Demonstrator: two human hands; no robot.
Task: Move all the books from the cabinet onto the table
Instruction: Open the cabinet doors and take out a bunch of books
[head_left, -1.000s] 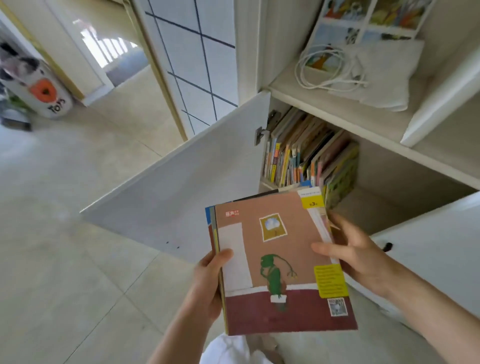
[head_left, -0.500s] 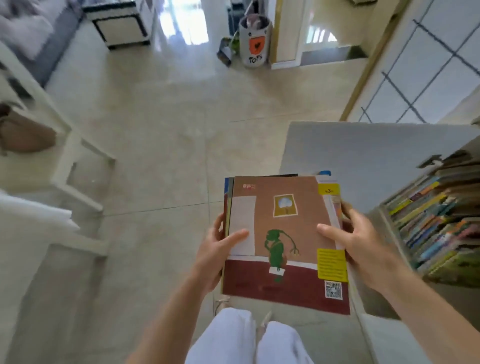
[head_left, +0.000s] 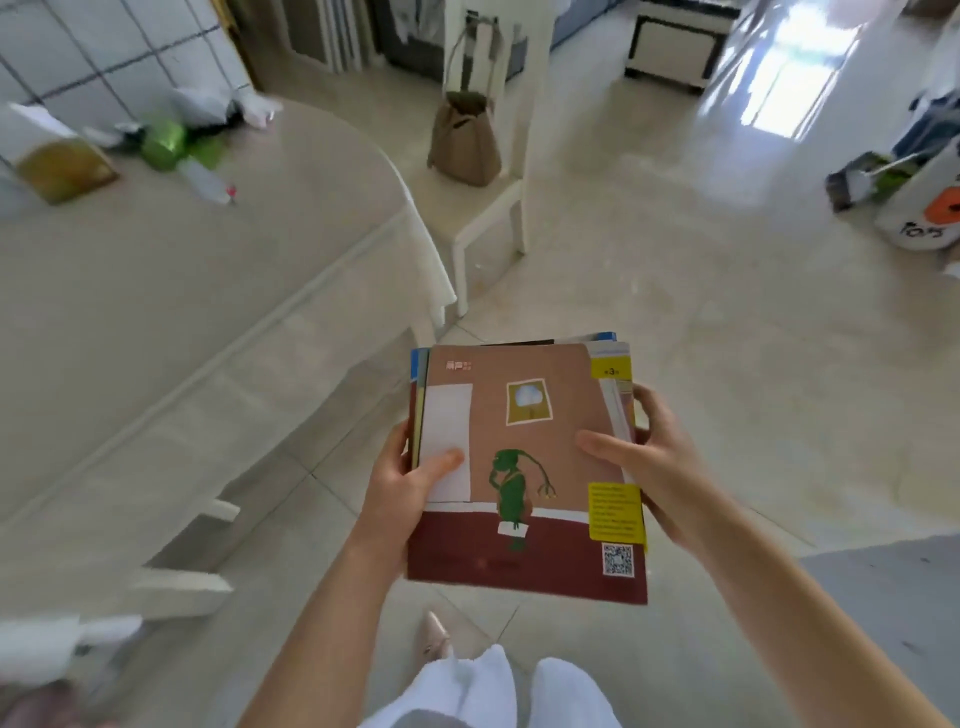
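Head view: stack of books (head_left: 524, 467) held flat over the floor, well short of the counter (head_left: 156, 270) at left. Left hand (head_left: 402, 493) grips the stack's left edge, thumb on the top cover; right hand (head_left: 654, 462) grips the right edge the same way. Counter's far end holds clutter, including a green bag (head_left: 166, 143); near part bare. Judgement: carry step. Keep the stack level so loose lower books don't slide; set it down on the bare near part.
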